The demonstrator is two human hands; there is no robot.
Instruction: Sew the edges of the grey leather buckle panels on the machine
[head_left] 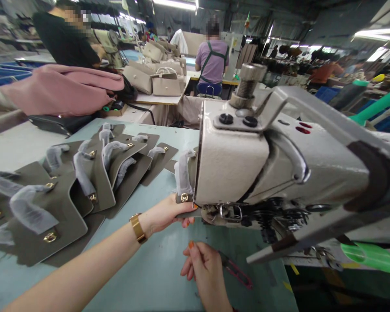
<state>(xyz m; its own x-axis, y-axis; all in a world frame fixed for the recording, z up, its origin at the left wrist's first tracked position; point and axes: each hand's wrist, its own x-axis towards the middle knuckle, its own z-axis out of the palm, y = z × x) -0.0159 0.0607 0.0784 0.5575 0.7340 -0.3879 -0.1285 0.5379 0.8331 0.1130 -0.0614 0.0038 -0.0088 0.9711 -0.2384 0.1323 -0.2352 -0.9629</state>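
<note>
In the head view my left hand (169, 213), with a gold watch at the wrist, pinches the edge of a dark grey leather panel (192, 211) beside the sewing machine (234, 160). The panel bears a handle wrapped in white film (183, 173) and a gold ring fitting; the machine head hides its right part. Below, my right hand (203, 264) is over the table with its fingers curled and the thumb near the fingertips. Whether it holds anything small cannot be made out. A pair of pink-and-black thread snips (238, 273) lies just right of it, partly behind the hand.
Several grey panels with wrapped handles (52, 208) overlap on the left of the blue-green table (143, 268). Pink material (65, 89) and a black bag (63, 123) lie behind. Beige bags (165, 82) and people stand or sit farther back. A metal bar (299, 242) slants at the right.
</note>
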